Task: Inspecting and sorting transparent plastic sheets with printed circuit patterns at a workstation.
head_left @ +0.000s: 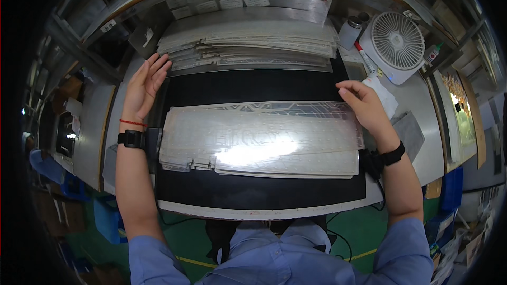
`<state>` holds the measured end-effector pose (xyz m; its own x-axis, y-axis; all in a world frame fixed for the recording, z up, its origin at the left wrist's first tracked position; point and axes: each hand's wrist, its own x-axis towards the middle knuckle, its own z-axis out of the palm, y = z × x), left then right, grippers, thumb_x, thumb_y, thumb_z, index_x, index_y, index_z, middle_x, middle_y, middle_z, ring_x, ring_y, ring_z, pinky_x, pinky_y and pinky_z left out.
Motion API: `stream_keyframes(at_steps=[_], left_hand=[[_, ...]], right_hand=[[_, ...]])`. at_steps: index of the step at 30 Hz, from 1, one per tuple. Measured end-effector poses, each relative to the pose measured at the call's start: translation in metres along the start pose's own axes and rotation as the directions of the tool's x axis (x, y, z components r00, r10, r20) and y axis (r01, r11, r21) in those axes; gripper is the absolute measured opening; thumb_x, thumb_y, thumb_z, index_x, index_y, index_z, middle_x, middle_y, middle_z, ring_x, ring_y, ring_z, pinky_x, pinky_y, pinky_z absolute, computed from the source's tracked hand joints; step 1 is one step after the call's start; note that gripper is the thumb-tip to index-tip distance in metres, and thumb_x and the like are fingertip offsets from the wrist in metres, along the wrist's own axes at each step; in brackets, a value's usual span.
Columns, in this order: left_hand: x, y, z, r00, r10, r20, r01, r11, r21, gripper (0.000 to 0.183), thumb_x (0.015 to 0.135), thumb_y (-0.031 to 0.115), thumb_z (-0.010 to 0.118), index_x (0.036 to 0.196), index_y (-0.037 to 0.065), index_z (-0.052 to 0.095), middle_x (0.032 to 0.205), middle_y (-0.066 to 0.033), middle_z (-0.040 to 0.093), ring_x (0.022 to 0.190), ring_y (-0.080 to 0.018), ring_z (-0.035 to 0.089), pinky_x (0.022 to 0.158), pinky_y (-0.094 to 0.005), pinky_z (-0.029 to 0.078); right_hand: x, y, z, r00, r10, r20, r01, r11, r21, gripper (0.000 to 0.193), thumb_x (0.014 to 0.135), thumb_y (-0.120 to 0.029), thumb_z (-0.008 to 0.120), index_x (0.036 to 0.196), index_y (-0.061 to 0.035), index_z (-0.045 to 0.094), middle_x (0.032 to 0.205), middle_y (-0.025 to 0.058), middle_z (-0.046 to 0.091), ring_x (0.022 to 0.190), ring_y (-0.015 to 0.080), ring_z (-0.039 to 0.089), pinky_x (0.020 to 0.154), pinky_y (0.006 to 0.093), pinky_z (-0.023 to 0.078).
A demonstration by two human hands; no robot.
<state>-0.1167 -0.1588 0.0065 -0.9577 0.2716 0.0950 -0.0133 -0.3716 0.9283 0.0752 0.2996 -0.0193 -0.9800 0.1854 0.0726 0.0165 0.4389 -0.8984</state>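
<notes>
Left hand [142, 87] and right hand [365, 104] are both released.
We have the near sheet stack [253, 129] on the black mat [253, 85]; our left hand is near the far sheet stack [248, 29], right hand by the near one's far right corner.

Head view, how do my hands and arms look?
Both are gloveless. The left hand has a thin red cord and black wristband at its wrist; the right hand, a black strap beside a dark boxy unit. Blue sleeves leave the forearms bare.
</notes>
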Motion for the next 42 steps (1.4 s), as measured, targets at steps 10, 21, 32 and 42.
stream_keyframes(at_steps=[10,21,32,42], left_hand=[[-0.003,-0.004,-0.011,0.989,-0.150,0.003,0.145,0.955,0.259,0.041,0.101,0.028,0.048,0.131,0.001,0.050,0.123,-0.0126,0.061,0.105,-0.0178,0.062,0.084,-0.0260,0.053],[-0.006,-0.010,-0.014,0.892,-0.407,0.198,0.205,0.753,0.625,0.029,0.093,0.019,0.061,0.117,0.003,0.062,0.095,0.0001,0.067,0.082,-0.0044,0.058,0.074,-0.0197,0.046],[-0.004,-0.014,-0.007,0.955,-0.285,0.085,0.220,0.870,0.441,0.017,0.097,0.023,0.057,0.099,0.008,0.064,0.084,0.0043,0.063,0.070,-0.0041,0.053,0.066,-0.0210,0.044],[-0.003,-0.011,-0.012,0.943,-0.286,0.172,0.149,0.823,0.548,0.020,0.098,0.022,0.055,0.104,0.004,0.063,0.082,0.0034,0.061,0.062,-0.0020,0.046,0.056,-0.0165,0.038]], right_hand=[[-0.002,-0.004,0.002,0.992,-0.122,0.011,0.122,0.992,-0.028,0.012,0.087,-0.011,0.068,0.095,-0.0021,0.067,0.087,0.0012,0.059,0.074,0.0083,0.055,0.066,0.0229,0.044],[-0.002,-0.005,0.003,0.996,0.023,-0.083,-0.011,0.991,0.135,0.011,0.088,-0.009,0.067,0.097,-0.0019,0.066,0.079,-0.0038,0.060,0.068,0.0037,0.050,0.062,0.0188,0.040],[-0.002,-0.008,0.005,0.993,-0.009,-0.118,0.028,0.988,0.154,0.010,0.091,-0.010,0.064,0.098,-0.0030,0.066,0.082,-0.0032,0.061,0.072,0.0039,0.051,0.065,0.0192,0.041],[0.001,-0.002,0.005,0.989,0.026,-0.143,0.012,0.964,0.264,0.013,0.092,-0.012,0.063,0.101,-0.0021,0.065,0.083,-0.0038,0.060,0.074,0.0034,0.051,0.067,0.0194,0.041]])
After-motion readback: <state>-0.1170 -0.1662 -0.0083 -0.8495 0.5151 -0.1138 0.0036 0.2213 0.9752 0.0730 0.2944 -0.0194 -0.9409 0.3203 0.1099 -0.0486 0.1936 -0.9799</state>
